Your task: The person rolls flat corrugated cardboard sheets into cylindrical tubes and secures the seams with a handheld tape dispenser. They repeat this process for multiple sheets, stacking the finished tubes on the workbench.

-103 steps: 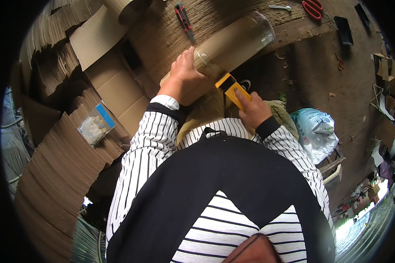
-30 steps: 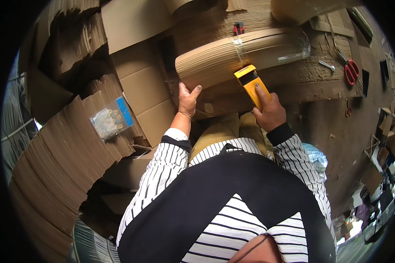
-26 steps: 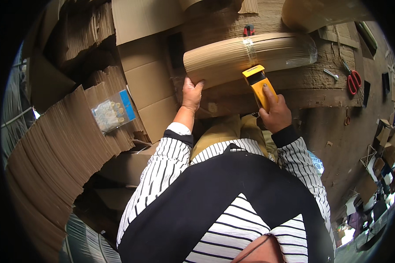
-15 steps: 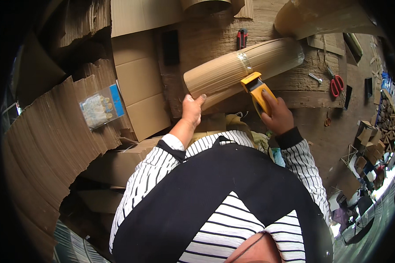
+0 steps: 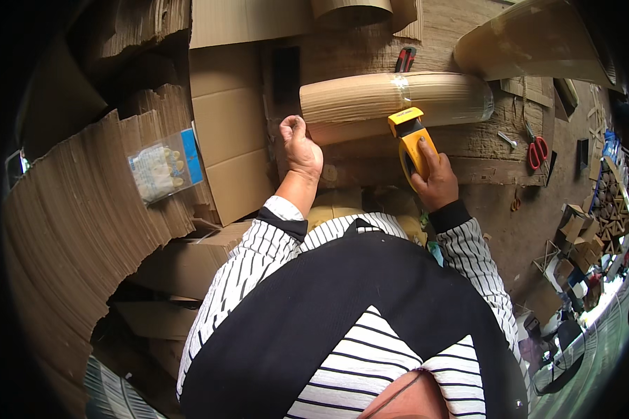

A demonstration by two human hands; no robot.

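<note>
A rolled bundle of corrugated cardboard (image 5: 356, 98) lies across the wooden bench, with a band of clear tape (image 5: 400, 89) around its middle. My right hand (image 5: 435, 180) grips a yellow and black tape dispenser (image 5: 414, 140), whose head is at the near side of the roll, just below the tape band. By the roll's left end is my left hand (image 5: 302, 150), its fingers curled in and thumb against them. Whatever they may hold is hidden, and I cannot tell whether they touch the roll.
A red and black box cutter (image 5: 405, 60) lies behind the roll. Red-handled scissors (image 5: 537, 152) and a small white piece (image 5: 507, 140) are to the right. Another cardboard roll (image 5: 531, 42) stands far right. Stacked cardboard (image 5: 77, 209) fills the left, with a plastic packet (image 5: 162, 171) on it.
The roll has turned to lie more level, its near left end swinging away from me. My left hand has moved up and curled its fingers. The dispenser stays by the tape band.
</note>
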